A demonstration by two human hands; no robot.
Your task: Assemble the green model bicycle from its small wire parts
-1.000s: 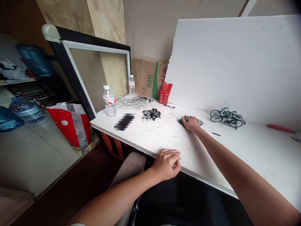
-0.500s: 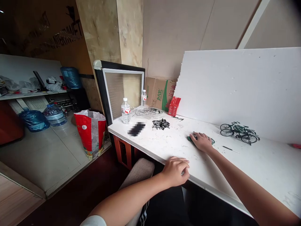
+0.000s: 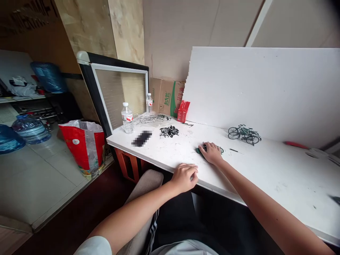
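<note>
My right hand (image 3: 211,152) lies over a small green model bicycle (image 3: 198,150) on the white table, fingers curved down around it. Most of the bicycle is hidden under the palm; a bit of wheel shows by the fingers. At the table's front edge rests my left hand (image 3: 183,177), its fingers loosely curled in with nothing visible in them. To the right of the right hand are a thin screwdriver (image 3: 236,151) and dark green model bicycles (image 3: 244,134). A cluster of black bicycle parts (image 3: 170,131) lies farther left.
Water bottles (image 3: 127,119), a blurred dark object (image 3: 141,138), thin black frames (image 3: 152,118), a red box (image 3: 183,111) and a cardboard box (image 3: 166,96) occupy the table's left side. A white board (image 3: 260,85) stands behind. Red-handled pliers (image 3: 296,145) and a tape roll (image 3: 316,153) lie right.
The view has swung to the right, bringing the red handle and tape roll into sight. Both hands keep their places, the right on the model bicycle.
</note>
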